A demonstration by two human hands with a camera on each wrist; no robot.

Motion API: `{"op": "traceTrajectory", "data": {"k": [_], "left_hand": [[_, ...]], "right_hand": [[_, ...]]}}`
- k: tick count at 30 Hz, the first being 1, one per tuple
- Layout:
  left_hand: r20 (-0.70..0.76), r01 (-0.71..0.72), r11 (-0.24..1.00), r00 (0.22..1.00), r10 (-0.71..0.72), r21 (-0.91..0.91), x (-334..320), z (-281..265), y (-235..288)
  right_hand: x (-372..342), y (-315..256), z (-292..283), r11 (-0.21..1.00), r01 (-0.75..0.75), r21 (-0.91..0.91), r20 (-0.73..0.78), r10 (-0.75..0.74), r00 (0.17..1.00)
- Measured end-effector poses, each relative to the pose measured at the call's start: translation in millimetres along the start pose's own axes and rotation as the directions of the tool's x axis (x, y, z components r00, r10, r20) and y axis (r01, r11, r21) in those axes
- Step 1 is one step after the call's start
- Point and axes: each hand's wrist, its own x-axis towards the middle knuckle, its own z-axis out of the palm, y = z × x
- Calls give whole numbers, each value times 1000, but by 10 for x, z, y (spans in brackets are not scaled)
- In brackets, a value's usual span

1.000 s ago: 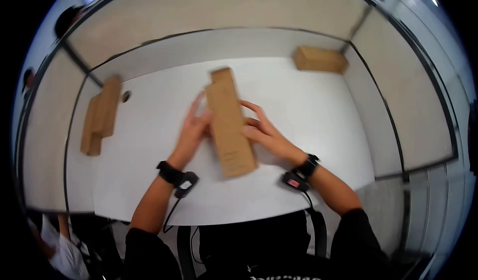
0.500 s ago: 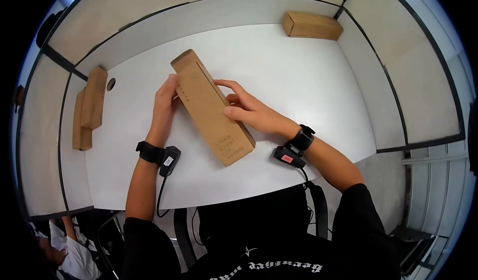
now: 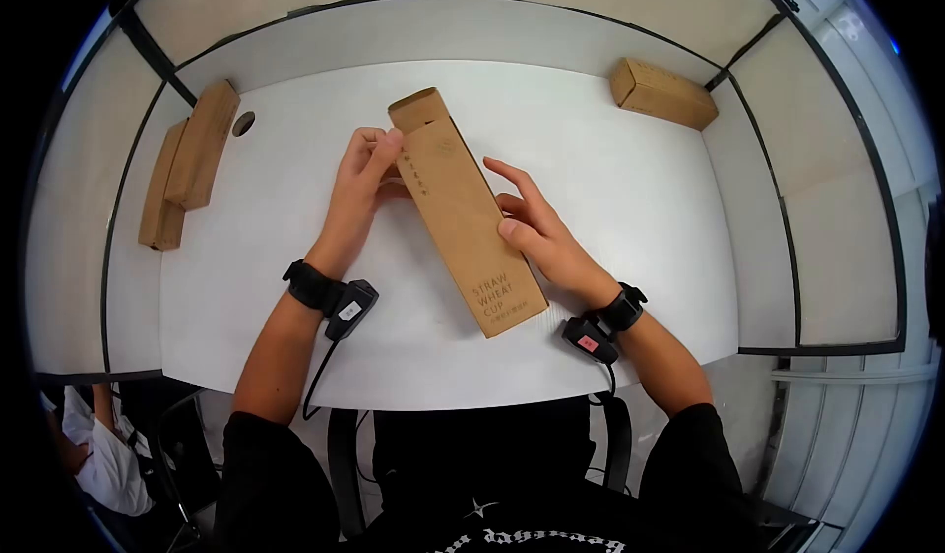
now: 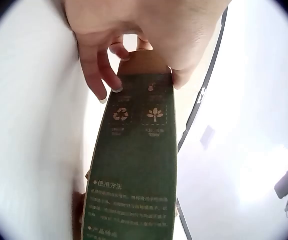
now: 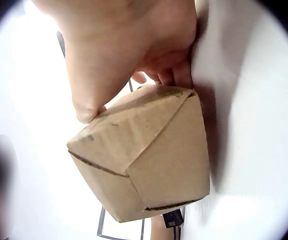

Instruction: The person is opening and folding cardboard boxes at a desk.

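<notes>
A long brown cardboard box [image 3: 468, 223] printed "STRAW WHEAT CUP" lies tilted across the middle of the head view, its end flap [image 3: 417, 108] raised at the far end. My left hand [image 3: 362, 177] pinches the box's left edge near that flap, thumb on top. In the left wrist view, the box's side [image 4: 134, 150] looks dark green, with icons and text, between thumb and fingers. My right hand [image 3: 546, 243] grips the right edge, its thumb on the top face and index finger raised off. The folded near end [image 5: 169, 155] faces the right wrist camera.
On the white table [image 3: 266, 317], two more brown boxes stand side by side at the left wall, the nearer one [image 3: 162, 194] against the other [image 3: 204, 147]. Another box [image 3: 664, 93] lies in the far right corner. Low partitions [image 3: 778, 179] enclose the table; a round hole [image 3: 244, 124] is at far left.
The box has turned and shifted in my hands, its lettered face now up toward the head camera. My left hand has curled its fingers at the flap end. The head view has also shifted.
</notes>
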Motion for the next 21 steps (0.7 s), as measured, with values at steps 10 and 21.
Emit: {"op": "traceTrajectory", "data": {"k": [10, 21], "left_hand": [[223, 204, 970, 960, -172, -130, -174, 153, -4], [469, 144, 989, 871, -145, 37, -235, 116, 35]], "right_hand": [[81, -14, 64, 998, 8, 57, -141, 0, 990], [49, 24, 35, 997, -38, 67, -76, 43, 996]]}}
